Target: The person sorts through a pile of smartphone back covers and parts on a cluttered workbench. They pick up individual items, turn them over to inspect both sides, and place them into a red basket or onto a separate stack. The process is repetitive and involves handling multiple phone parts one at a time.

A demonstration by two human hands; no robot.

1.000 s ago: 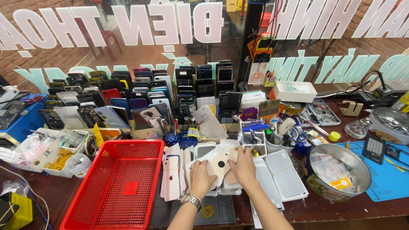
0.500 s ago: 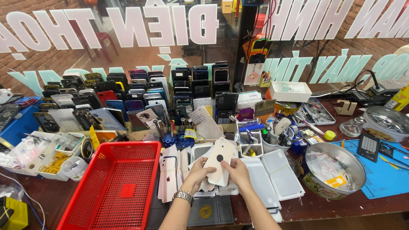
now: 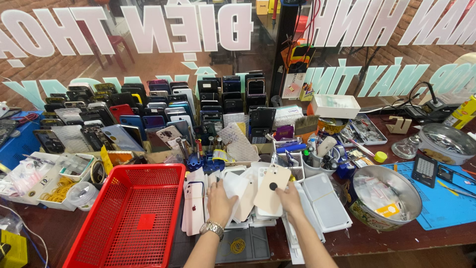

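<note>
Between our two hands we hold one beige back cover (image 3: 270, 197): right hand (image 3: 291, 199) grips it, left hand (image 3: 219, 202) rests flat on one white sheet (image 3: 234, 187), beside one red basket (image 3: 130, 217).

I see a dark wooden workbench (image 3: 377, 240) — a red basket (image 3: 131, 213) lies on it, white phone backs (image 3: 317, 198) just right, metal bowl (image 3: 384, 201) farther right.

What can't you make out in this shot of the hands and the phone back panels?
- Head view: the right hand holds up a cream rectangular phone back panel; its far face is turned away.
- The left hand covers part of the pile of white back panels, so which panel its fingers grip is unclear.
- The red plastic mesh basket is cut off by the bottom edge.
- Parts in the round metal bowl are too small.
</note>
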